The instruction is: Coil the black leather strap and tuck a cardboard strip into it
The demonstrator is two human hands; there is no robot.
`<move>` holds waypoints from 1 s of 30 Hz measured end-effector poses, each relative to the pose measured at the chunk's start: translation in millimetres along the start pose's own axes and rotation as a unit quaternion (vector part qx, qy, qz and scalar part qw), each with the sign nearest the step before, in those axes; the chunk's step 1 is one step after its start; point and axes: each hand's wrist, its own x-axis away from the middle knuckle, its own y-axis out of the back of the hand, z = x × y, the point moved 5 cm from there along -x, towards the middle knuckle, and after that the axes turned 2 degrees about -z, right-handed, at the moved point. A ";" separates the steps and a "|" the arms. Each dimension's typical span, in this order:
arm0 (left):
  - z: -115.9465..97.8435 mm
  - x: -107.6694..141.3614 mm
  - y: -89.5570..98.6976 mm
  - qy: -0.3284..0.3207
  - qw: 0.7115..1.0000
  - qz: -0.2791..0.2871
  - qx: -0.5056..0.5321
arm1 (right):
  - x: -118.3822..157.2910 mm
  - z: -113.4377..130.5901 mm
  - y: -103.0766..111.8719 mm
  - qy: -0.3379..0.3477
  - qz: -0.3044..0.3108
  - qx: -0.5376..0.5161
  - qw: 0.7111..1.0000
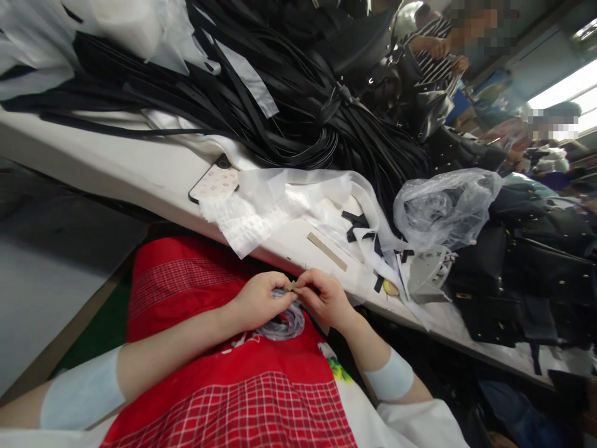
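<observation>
My left hand (265,302) and my right hand (325,300) meet above my lap, fingertips almost touching. Both pinch a narrow tan strip (292,286), which shows only a little between the fingers. More tan material hangs below my right hand; whether it is the same piece I cannot tell. Under my hands, against the red apron (186,274), lies a coil of greyish, glossy band (291,323), partly covered by my left hand. Another flat tan strip (326,251) rests on the white table near its front edge, just beyond my hands.
On the table (140,158) are a phone (215,180), crumpled white sheeting (261,208), black strap bundles (280,118), black scraps (357,224) and a clear plastic bag (443,208). Black bags (517,286) pile up at right. A person in a striped top (433,56) works beyond.
</observation>
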 end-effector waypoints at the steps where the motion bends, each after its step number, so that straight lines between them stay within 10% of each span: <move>1: -0.9 0.6 0.2 -0.007 1.000 0.006 0.008 | -0.7 -1.7 -1.1 -0.019 0.000 -0.003 1.000; 7: -0.1 4.5 2.9 0.001 0.997 0.006 0.074 | -3.1 -13.4 1.2 -0.093 -0.037 -0.054 0.994; 12: 3.4 3.3 -0.2 0.031 0.997 -0.002 0.073 | -43.2 -40.7 64.7 -0.088 -0.227 -0.020 0.970; 18: 10.7 4.4 -0.6 0.102 0.989 -0.030 0.104 | -89.8 -34.5 111.6 -0.048 -0.156 0.159 0.974; 24: 28.2 14.2 3.4 0.213 0.950 -0.117 0.196 | -13.1 29.7 44.9 -0.002 0.089 0.191 0.977; 30: 24.4 9.4 -1.3 0.212 0.954 -0.119 0.173 | 33.7 13.7 7.7 -0.028 0.186 0.247 0.951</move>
